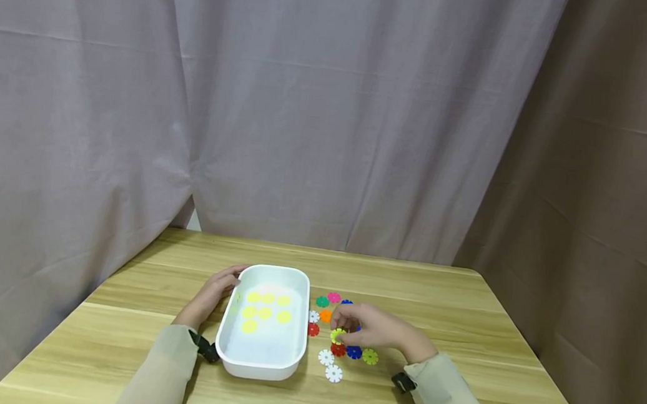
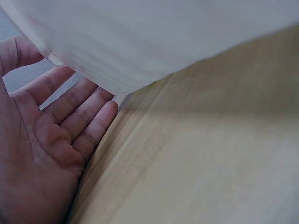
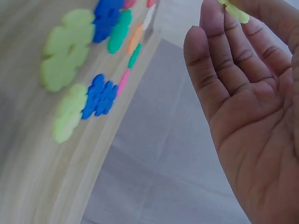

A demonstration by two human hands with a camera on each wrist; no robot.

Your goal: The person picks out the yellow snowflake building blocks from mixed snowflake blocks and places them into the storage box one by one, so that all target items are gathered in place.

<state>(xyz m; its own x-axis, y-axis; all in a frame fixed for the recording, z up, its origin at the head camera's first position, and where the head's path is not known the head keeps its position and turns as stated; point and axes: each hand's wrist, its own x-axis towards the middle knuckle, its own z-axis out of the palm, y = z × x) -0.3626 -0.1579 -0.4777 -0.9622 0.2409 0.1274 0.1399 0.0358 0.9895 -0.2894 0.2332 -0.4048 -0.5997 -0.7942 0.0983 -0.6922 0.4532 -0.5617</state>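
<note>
My left hand [image 1: 212, 294] rests at the far left corner of a white tray [image 1: 259, 371], fingers fairly straight against its outside. In the left wrist view the thumb and fingertips touch the tray's edge [image 2: 107, 56], partly hidden by it, with the palm apart from the wall. Several yellow notched discs lie in the tray, such as this yellow disc [image 1: 249, 326]. Just right of the tray, my right hand [image 1: 376, 328] pinches a yellow-green snowflake disc [image 1: 338, 336] between thumb and fingers, over the loose discs. The right wrist view shows only part of the pinched disc [image 3: 237, 13].
Loose snowflake discs lie right of the tray: a pink disc [image 1: 334, 297], a green disc [image 1: 322, 301], an orange disc [image 1: 325, 316], white discs [image 1: 333, 373], blue discs [image 1: 354, 352] and a yellow-green disc [image 1: 370, 357]. Grey curtains [image 1: 306, 132] hang behind the wooden table [image 1: 460, 337].
</note>
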